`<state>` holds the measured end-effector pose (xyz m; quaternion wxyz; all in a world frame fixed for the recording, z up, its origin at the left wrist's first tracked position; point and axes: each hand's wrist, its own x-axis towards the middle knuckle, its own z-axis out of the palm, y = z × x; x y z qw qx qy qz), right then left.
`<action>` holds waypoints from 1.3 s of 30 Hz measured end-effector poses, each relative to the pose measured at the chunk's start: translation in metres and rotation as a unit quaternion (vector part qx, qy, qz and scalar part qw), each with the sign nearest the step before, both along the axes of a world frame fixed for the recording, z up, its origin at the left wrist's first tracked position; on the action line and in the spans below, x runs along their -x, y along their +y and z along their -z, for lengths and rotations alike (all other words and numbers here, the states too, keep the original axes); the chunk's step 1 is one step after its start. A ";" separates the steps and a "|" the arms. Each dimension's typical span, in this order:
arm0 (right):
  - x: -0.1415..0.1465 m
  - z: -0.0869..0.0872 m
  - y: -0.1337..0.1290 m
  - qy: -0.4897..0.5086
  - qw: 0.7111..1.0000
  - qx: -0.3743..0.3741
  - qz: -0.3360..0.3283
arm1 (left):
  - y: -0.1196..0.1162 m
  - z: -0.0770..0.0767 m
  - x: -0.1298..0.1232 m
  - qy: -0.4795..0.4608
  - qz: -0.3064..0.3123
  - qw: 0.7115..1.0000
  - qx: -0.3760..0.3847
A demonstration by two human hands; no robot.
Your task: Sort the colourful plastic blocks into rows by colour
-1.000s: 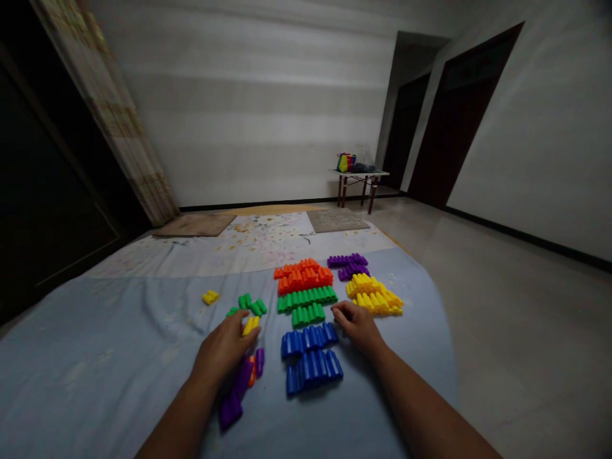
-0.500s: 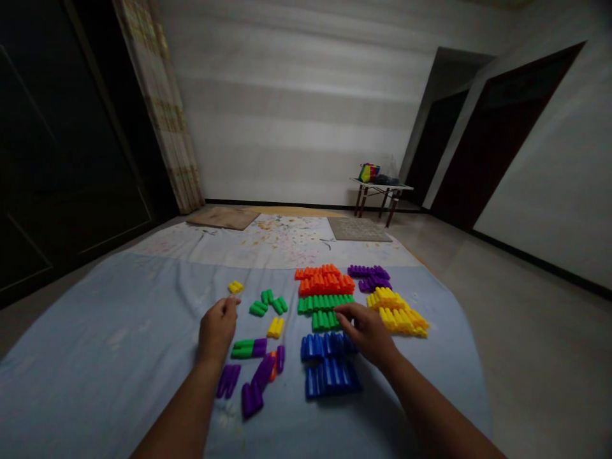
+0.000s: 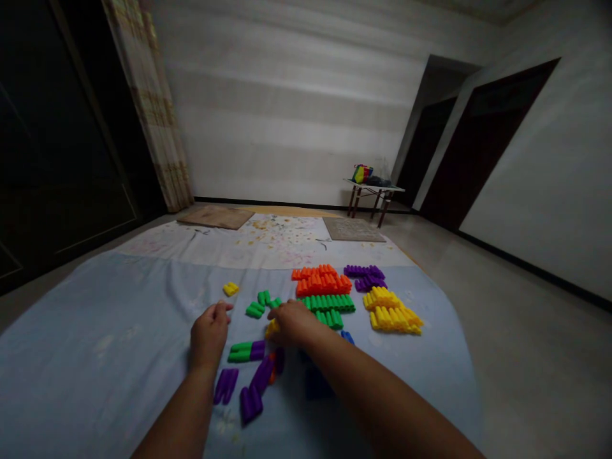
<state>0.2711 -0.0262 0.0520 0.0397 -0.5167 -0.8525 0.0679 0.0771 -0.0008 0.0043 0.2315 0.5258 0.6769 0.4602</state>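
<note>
My left hand (image 3: 210,331) rests on the blue part of the sheet, fingers loosely bent and apart, holding nothing. Just beyond it lies a yellow plastic block (image 3: 231,289). My right hand (image 3: 295,322) is over the loose blocks, fingers bent downward at a green block (image 3: 275,302) and a yellow block (image 3: 271,329) it partly covers. Its fingertips are too hidden to show a grip. Left of these are more green blocks (image 3: 255,310). Nearer me lie a joined green-and-purple piece (image 3: 241,352) and several purple blocks (image 3: 251,404). My right forearm hides most of the blue blocks.
Colour-grouped rows stand right of centre: orange (image 3: 322,280), green (image 3: 329,303), purple (image 3: 366,273) and yellow (image 3: 394,312). Two flat boards (image 3: 217,217) lie at the sheet's far edge. A small table (image 3: 375,186) with bags stands by the wall.
My right hand has moved left from the green and blue rows to the loose green and yellow blocks. My left hand stays in nearly the same place. The view has shifted slightly.
</note>
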 end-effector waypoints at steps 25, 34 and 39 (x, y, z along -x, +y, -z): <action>-0.176 0.026 -0.106 0.230 0.954 -0.019 0.191 | 0.002 -0.013 -0.002 0.044 -0.001 0.997 0.059; -0.166 0.038 -0.107 0.201 0.927 -0.064 0.310 | 0.010 0.002 0.005 0.063 -0.024 0.996 0.066; -0.158 0.043 -0.108 0.183 0.923 -0.074 0.330 | 0.028 0.027 0.020 0.117 -0.009 0.992 0.049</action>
